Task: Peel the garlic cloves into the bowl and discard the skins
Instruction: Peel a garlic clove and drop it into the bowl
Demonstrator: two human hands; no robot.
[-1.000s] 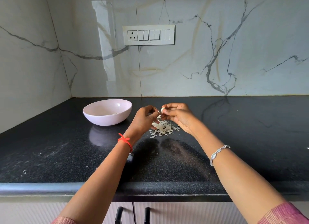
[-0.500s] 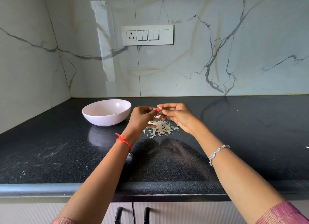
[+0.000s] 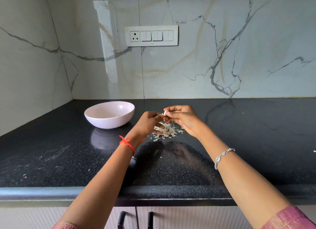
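Observation:
A small pale garlic clove (image 3: 165, 112) is pinched between the thumb and fingers of my right hand (image 3: 183, 120), a little above the counter. My left hand (image 3: 147, 123) sits close beside it, its fingertips pinching a strip of skin at the clove. Below both hands lies a heap of papery garlic skins (image 3: 166, 131) on the black counter. A pale pink bowl (image 3: 95, 117) stands to the left of my hands; a few small bits show inside it.
The black granite counter (image 3: 256, 143) runs wall to wall, with marble walls behind and to the left. Loose white flecks of skin lie on the left part. A switch panel (image 3: 151, 35) is on the back wall. Cabinet handles (image 3: 135, 218) sit below the edge.
My hands have stayed above the skin heap, working at the clove. The pale clove now shows more plainly at my right fingertips.

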